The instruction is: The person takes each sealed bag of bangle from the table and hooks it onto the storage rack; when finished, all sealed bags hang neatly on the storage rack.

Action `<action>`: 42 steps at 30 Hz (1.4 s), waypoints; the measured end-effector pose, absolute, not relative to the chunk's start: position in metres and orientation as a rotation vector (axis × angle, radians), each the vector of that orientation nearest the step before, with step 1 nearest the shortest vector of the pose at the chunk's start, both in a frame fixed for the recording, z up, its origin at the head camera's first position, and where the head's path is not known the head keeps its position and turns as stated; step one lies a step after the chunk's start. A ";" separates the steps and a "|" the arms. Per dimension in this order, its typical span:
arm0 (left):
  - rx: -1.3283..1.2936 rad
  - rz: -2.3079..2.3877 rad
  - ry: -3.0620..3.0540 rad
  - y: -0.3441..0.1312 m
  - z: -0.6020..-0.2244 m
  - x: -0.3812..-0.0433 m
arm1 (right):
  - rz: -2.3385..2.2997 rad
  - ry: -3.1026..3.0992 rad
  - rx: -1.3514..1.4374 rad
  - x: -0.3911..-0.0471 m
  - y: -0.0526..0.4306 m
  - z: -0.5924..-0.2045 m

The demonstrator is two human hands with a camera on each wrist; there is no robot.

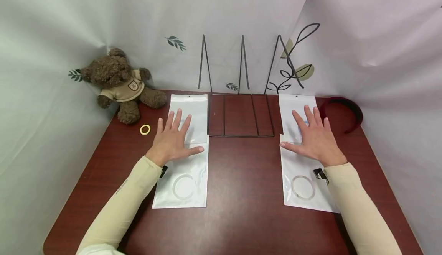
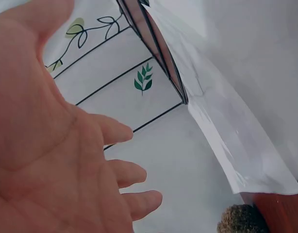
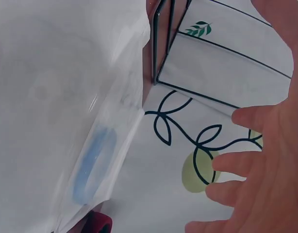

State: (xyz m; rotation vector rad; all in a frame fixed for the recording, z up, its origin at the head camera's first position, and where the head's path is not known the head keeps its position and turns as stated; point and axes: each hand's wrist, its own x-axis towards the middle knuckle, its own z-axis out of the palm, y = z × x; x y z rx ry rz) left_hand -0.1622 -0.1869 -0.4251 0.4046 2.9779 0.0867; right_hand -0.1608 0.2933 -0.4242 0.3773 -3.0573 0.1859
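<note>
My left hand [image 1: 171, 142] is spread palm down with straight fingers, over two white zip pouches. The upper left pouch [image 1: 190, 103] reaches under the fingertips; the lower left pouch [image 1: 165, 199] shows a pale ring shape near its bottom. On the other side, my right hand [image 1: 317, 142] is spread the same way over an upper right pouch [image 1: 293, 105] and a lower right pouch [image 1: 290, 170], also with a ring shape. In the right wrist view, something blue shows inside a pouch [image 3: 95, 165]. Neither hand grips anything.
Between the pouches, a black wire rack [image 1: 241, 136] stands at the back of the dark red table [image 1: 245, 193]. A brown teddy bear [image 1: 127, 90] sits back left, near a small yellow ring [image 1: 141, 130]. A dark red headband [image 1: 357, 113] lies back right. White sheeting [image 1: 241, 5] surrounds the table.
</note>
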 end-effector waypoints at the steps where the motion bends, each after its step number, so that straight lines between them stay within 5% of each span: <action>1: 0.413 0.098 2.981 -0.186 -0.425 -0.163 | 0.186 -3.049 0.379 -0.162 0.294 -0.424; 14: 0.494 0.360 3.030 -0.177 -0.422 -0.180 | 0.280 -2.848 0.446 -0.188 0.304 -0.422; 42: 0.386 0.859 2.829 -0.135 -0.437 -0.217 | 0.873 -3.065 0.149 -0.284 0.345 -0.435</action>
